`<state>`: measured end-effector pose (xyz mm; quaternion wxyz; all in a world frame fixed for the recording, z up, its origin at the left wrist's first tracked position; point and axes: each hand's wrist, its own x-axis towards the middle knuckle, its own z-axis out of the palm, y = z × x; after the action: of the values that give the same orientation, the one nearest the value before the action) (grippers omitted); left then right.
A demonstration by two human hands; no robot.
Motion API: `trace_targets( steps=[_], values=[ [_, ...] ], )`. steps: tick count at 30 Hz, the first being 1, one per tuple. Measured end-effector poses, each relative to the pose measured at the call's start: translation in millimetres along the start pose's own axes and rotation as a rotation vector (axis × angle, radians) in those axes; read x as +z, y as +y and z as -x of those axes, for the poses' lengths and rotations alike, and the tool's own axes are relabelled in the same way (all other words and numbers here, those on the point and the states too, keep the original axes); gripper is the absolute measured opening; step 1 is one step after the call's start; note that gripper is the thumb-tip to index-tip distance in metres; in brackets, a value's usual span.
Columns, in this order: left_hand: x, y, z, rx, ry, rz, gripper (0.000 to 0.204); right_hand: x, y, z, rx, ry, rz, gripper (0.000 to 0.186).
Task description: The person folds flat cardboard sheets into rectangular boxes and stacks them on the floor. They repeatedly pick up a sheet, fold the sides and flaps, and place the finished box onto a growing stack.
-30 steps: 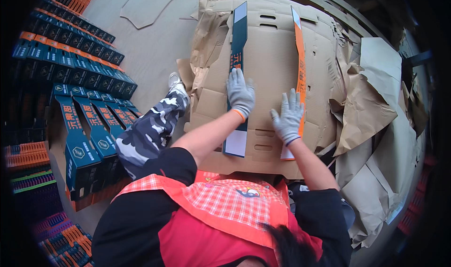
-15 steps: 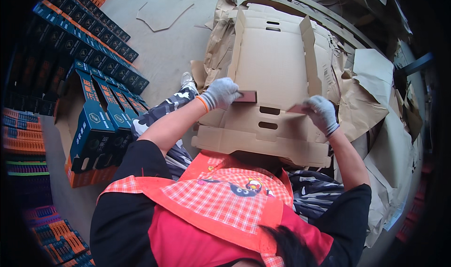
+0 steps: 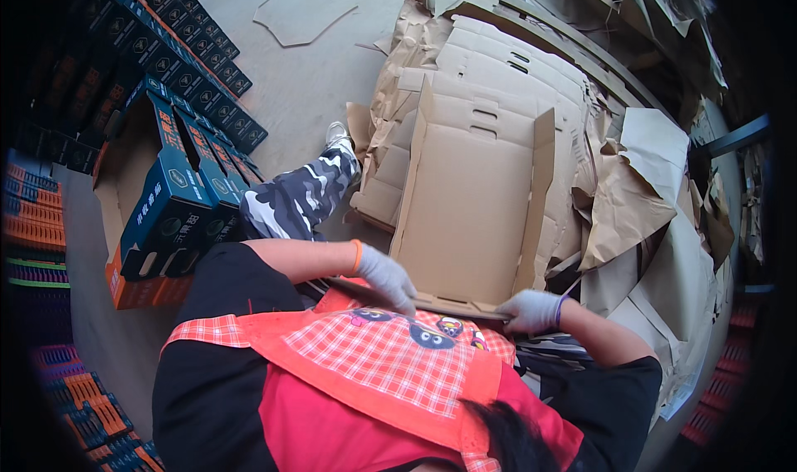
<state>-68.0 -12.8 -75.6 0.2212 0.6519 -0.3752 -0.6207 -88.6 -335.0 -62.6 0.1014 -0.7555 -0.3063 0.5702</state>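
A brown cardboard box lies before me, partly folded: its two long side walls stand up and its far end flap, with two handle slots, lies flat. My left hand, in a grey glove, is closed at the near left corner, its fingers partly hidden behind the near end wall. On the near right corner my right hand, also gloved, grips the edge of that wall. The near end wall is raised close against my checked apron.
Flat cardboard blanks are stacked beneath and beyond the box. Crumpled brown paper lies to the right. At left stand folded blue-and-orange boxes, with rows of more boxes behind. A thin bent strip lies on the floor.
Both hands have come down toward my body from the side walls' near ends. The near end flap, flat before, is now folded up, and the box sits closer to me.
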Motion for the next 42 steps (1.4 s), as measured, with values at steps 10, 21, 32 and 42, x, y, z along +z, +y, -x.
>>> trace_targets(
  steps=[10,21,32,42],
  values=[
    [-71.7,-91.3,-51.5,-0.099,1.431,0.523,0.067,-33.0,123.9,-105.8,-0.002,1.612,-0.93,0.066],
    [-36.1,-40.9,-116.1,0.666,1.213,2.035,0.035,-120.5,48.7,63.5,-0.432,1.242,-1.175,0.073],
    [17.2,19.1,-94.8,0.067,1.168,-0.018,0.041,-137.0,-103.3,28.5,-0.39,1.543,-0.333,0.052],
    [-136.7,133.6,15.0,0.016,1.231,-0.906,0.102,-134.9,-57.9,46.1,0.06,1.942,0.356,0.048]
  ],
)
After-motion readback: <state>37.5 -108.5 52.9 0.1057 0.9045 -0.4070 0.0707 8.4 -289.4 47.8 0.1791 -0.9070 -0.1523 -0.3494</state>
